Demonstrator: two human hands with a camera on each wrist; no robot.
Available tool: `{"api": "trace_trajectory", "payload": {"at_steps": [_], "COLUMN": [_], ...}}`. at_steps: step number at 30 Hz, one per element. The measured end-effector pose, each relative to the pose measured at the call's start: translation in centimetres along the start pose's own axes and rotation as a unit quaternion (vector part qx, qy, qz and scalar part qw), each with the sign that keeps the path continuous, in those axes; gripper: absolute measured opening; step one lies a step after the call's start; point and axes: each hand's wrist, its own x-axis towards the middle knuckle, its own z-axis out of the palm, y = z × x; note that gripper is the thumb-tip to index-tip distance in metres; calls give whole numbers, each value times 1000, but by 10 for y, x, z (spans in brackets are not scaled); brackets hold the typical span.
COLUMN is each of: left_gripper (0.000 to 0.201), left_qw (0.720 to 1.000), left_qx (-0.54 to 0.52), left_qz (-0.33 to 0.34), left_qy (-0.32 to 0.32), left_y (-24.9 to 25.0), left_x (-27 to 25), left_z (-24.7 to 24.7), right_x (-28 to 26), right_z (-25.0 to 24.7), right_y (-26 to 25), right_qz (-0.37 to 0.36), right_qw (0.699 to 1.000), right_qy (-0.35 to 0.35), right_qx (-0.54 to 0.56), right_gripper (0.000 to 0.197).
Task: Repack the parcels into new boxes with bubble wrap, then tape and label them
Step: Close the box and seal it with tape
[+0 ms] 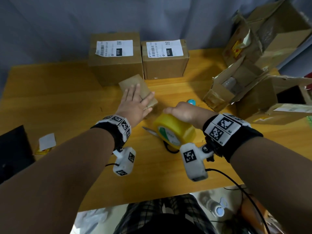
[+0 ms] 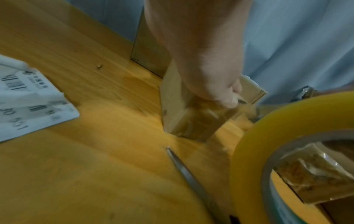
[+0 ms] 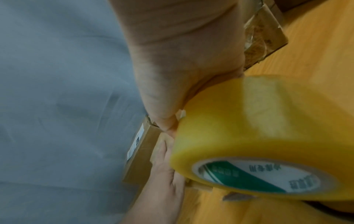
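Cardboard is lying everywhere on my wooden table (image 1: 50, 92). Two sealed boxes are sitting at the far edge, the left labelled box (image 1: 114, 58) and the right labelled box (image 1: 165, 59) just beside it, each wearing a white shipping label reading "010" and "010-010". To the right, torn old boxes (image 1: 253, 78) are piling up; one open box is showing something clear inside, too blurred for me to name. Near my left forearm a loose shipping label (image 2: 28, 104) is lying flat. I am pressing my left hand (image 1: 135, 102) flat, fingers straight, on top of a small cardboard box (image 1: 138, 88) in front of the sealed pair. My right hand (image 1: 184, 112) is gripping the yellow packing tape roll (image 1: 173, 130), fingers curled over its rim, right beside that small box. Scissors (image 2: 191, 178) are lying under the roll.
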Motion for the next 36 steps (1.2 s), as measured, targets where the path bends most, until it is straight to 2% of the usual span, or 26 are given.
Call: {"api": "trace_trajectory", "payload": {"at_steps": [3, 6, 8, 10, 11, 12, 13, 14, 15, 16, 18, 20, 21, 22, 23, 24, 25, 27, 29, 30, 32, 36], "left_gripper": [54, 53, 47, 36, 41, 51, 62, 69, 70, 68, 59, 65, 61, 51, 46, 51, 58, 67, 69, 69, 69, 71], "left_qw": [997, 992, 972, 949, 937, 920, 885, 837, 796, 764, 723, 702, 714, 729, 743, 757, 768, 781, 781, 784, 790, 796], "left_qx": [-14, -96, -233, -304, -323, -350, -396, -450, -496, -541, -606, -636, -622, -604, -579, -558, -544, -530, -520, -513, -497, -492], "left_qz": [66, 58, 15, -76, -127, -168, -203, -226, -245, -260, -279, -289, -295, -302, -316, -321, -320, -315, -328, -334, -343, -336], "left_qy": [-21, -57, -13, 45, 21, -47, -140, -213, -246, -236, -177, -139, -128, -115, -115, -111, -113, -101, -105, -104, -108, -111], "left_y": [-2, -1, -3, -8, -9, -9, -7, -3, 0, 2, 1, -7, -10, -12, -16, -18, -21, -24, -26, -27, -32, -41], "left_x": [10, 15, 8, -6, -15, -24, -32, -41, -44, -47, -49, -47, -49, -53, -56, -61, -65, -72, -75, -77, -79, -77], "left_z": [-8, -26, -42, -53, -56, -59, -58, -58, -54, -51, -45, -40, -41, -43, -42, -44, -46, -47, -46, -44, -41, -38], "right_x": [-6, -9, -13, -14, -13, -12, -10, -7, -4, -2, 0, 2, 4, 8, 15, 23, 31, 50, 66, 70, 77, 73], "right_z": [3, 8, 12, 16, 19, 23, 27, 32, 36, 40, 43, 40, 36, 31, 27, 23, 22, 25, 32, 35, 44, 59], "right_y": [-5, -5, -6, -9, -12, -16, -21, -26, -31, -35, -41, -48, -52, -56, -59, -62, -64, -64, -62, -61, -59, -55], "right_qz": [-3, -8, -11, -17, -21, -28, -34, -37, -39, -38, -47, -77, -110, -151, -201, -246, -287, -341, -350, -339, -315, -257], "right_qw": [998, 992, 986, 984, 983, 981, 980, 978, 977, 976, 977, 983, 988, 988, 972, 945, 917, 870, 838, 835, 846, 869], "right_qy": [-7, -21, -39, -57, -65, -71, -77, -83, -90, -101, -132, -137, -96, -25, 63, 135, 171, 127, 79, 74, 84, 160], "right_qx": [69, 126, 159, 169, 171, 176, 182, 188, 190, 188, 159, 95, 43, -25, -102, -166, -217, -333, -411, -428, -422, -390], "right_gripper": [60, 53, 42, 37, 37, 38, 38, 38, 39, 39, 34, 32, 33, 34, 30, 23, 19, 50, 66, 70, 72, 68]}}
